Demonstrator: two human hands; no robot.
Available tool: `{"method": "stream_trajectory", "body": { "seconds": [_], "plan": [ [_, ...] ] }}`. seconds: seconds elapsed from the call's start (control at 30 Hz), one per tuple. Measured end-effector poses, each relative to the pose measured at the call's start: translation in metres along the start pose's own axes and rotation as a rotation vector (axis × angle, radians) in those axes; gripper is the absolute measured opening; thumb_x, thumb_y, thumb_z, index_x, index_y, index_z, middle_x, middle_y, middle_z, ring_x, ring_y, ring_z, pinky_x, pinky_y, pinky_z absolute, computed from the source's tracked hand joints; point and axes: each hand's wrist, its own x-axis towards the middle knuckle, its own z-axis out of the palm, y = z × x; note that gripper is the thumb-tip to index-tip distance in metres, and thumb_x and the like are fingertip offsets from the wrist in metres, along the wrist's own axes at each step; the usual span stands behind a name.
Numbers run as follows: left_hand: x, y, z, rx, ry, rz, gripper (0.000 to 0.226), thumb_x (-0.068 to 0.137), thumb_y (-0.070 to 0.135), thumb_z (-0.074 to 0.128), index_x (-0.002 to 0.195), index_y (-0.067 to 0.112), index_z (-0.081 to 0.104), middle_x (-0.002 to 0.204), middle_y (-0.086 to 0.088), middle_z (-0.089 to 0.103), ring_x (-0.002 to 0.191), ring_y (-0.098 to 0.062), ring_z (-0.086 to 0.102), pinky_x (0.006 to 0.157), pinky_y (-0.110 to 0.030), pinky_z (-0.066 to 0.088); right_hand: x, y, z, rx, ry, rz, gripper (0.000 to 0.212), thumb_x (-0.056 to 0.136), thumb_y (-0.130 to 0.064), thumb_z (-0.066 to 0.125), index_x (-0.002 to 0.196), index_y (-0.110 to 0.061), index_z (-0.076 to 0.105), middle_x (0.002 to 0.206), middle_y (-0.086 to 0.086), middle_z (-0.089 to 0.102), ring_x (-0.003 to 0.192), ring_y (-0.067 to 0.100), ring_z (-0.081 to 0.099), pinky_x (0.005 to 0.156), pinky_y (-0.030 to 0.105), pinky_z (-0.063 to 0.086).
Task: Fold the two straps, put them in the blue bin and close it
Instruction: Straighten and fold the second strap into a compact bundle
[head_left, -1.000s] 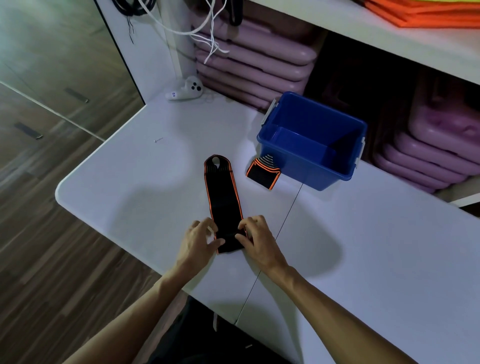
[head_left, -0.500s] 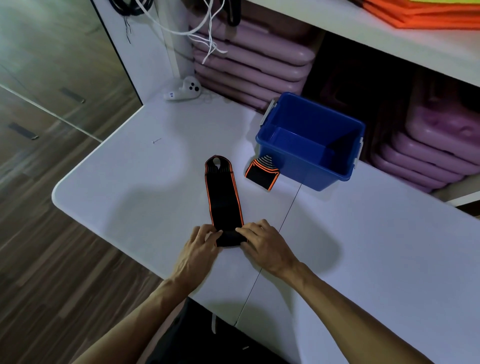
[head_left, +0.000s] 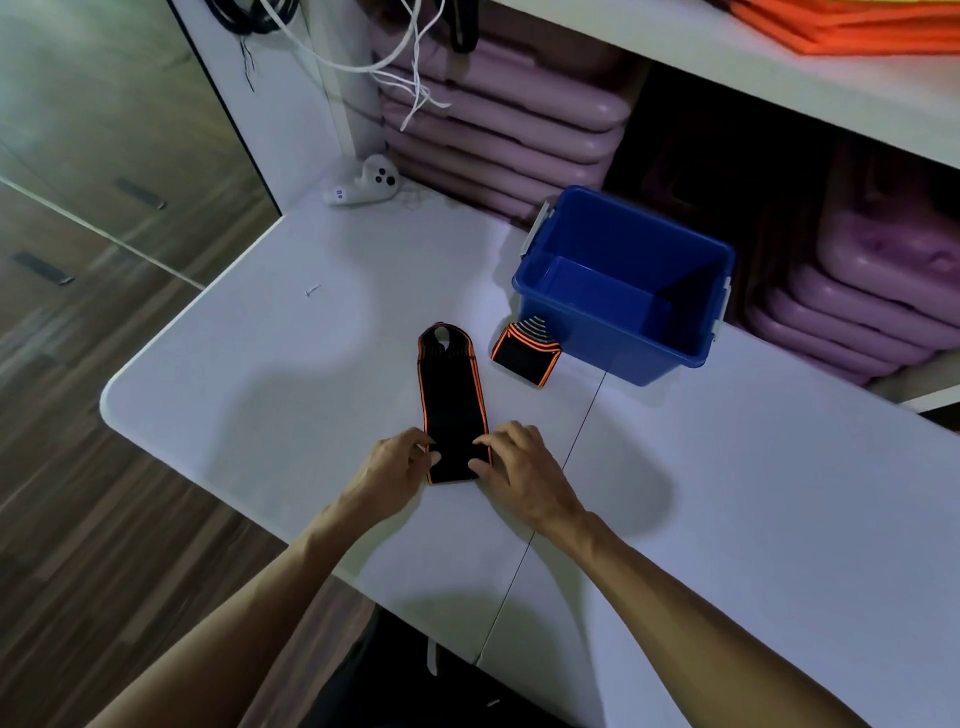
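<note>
— So, starting at our far left, what do we have on the white tabletop (head_left: 260, 395)?

— At the back edge we see a white game controller (head_left: 363, 184) lying on its side, with white cables (head_left: 410, 67) hanging above it. Nearer the middle, a tiny screw-like bit (head_left: 312, 290) lies alone; we cannot tell exactly what it is.

— And our hands?

— Our left hand (head_left: 392, 462) pinches the near left edge of the long strap (head_left: 452, 400), thumb on top of the fabric. This strap is black with orange trim and lies flat on the tabletop, stretched away from us, its rounded far end with a pale loop opening pointing to the back. Our right hand (head_left: 519, 467) grips the near right edge of the same strap, fingers curled over it.

— Further right?

— The second strap (head_left: 525, 353) sits as a compact folded bundle, black and orange with white stripes, touching the front wall of the blue bin (head_left: 649, 358). The bin stands open, and we see nothing inside it. Behind it, stacked pink lids (head_left: 498, 130) fill the shelf, and orange sheets (head_left: 857, 26) lie on the shelf above.
</note>
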Motion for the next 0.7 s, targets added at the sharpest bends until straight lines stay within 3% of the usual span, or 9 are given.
{"method": "stream_trajectory", "body": {
  "seconds": [0.17,0.33,0.47,0.57,0.63,0.7],
  "plan": [
    [0.009,0.005,0.003,0.001,0.064,-0.039,0.016,0.093,0.019,0.056,0.102,0.007,0.049,0.057,0.000,0.058,0.059,-0.026,0.055,0.054,-0.030,0.034,0.016,-0.003,0.001,0.029,-0.011,0.091,0.038,0.096,-0.043,0.053,0.123,-0.017,0.059,0.117,0.000,0.061,0.109,0.020,0.050,0.087,0.032,0.049],
    [0.007,-0.005,0.005,0.154,0.196,0.187,0.008,0.090,0.022,0.061,0.093,0.015,0.063,0.087,-0.004,0.060,0.076,-0.024,0.057,0.066,-0.033,0.047,0.020,-0.007,-0.002,0.103,0.063,0.110,0.020,0.093,-0.039,0.060,0.108,-0.028,0.054,0.103,-0.003,0.064,0.096,0.017,0.056,0.075,0.034,0.055],
    [0.007,-0.007,-0.006,0.246,0.149,0.281,0.030,0.090,0.039,0.046,0.091,0.020,0.069,0.089,0.002,0.063,0.081,-0.022,0.056,0.068,-0.027,0.044,0.012,-0.012,0.005,-0.089,0.155,0.051,0.024,0.095,-0.035,0.058,0.112,-0.020,0.063,0.106,0.003,0.059,0.096,0.021,0.052,0.073,0.033,0.054],
    [0.020,-0.002,-0.017,0.341,0.182,0.372,0.031,0.090,0.039,0.046,0.089,0.019,0.070,0.095,0.002,0.061,0.086,-0.021,0.053,0.068,-0.026,0.044,0.008,-0.011,0.015,-0.301,0.200,-0.038,0.023,0.096,-0.032,0.053,0.112,-0.019,0.063,0.109,0.004,0.057,0.089,0.024,0.053,0.067,0.034,0.055],
    [0.038,0.003,-0.018,0.335,0.150,0.424,0.032,0.092,0.034,0.044,0.097,0.016,0.071,0.104,-0.002,0.064,0.095,-0.025,0.059,0.080,-0.030,0.048,0.007,-0.012,0.018,-0.322,0.218,-0.031,0.022,0.095,-0.033,0.053,0.110,-0.020,0.063,0.108,0.003,0.057,0.088,0.023,0.052,0.065,0.034,0.054],
    [0.061,0.004,-0.014,0.364,-0.002,0.473,0.039,0.095,0.032,0.039,0.112,0.012,0.068,0.123,-0.010,0.063,0.116,-0.031,0.057,0.097,-0.038,0.048,0.007,-0.015,0.018,-0.328,0.222,-0.018,0.021,0.094,-0.032,0.054,0.109,-0.020,0.063,0.106,0.002,0.058,0.087,0.023,0.051,0.066,0.034,0.054]
  ]
}}
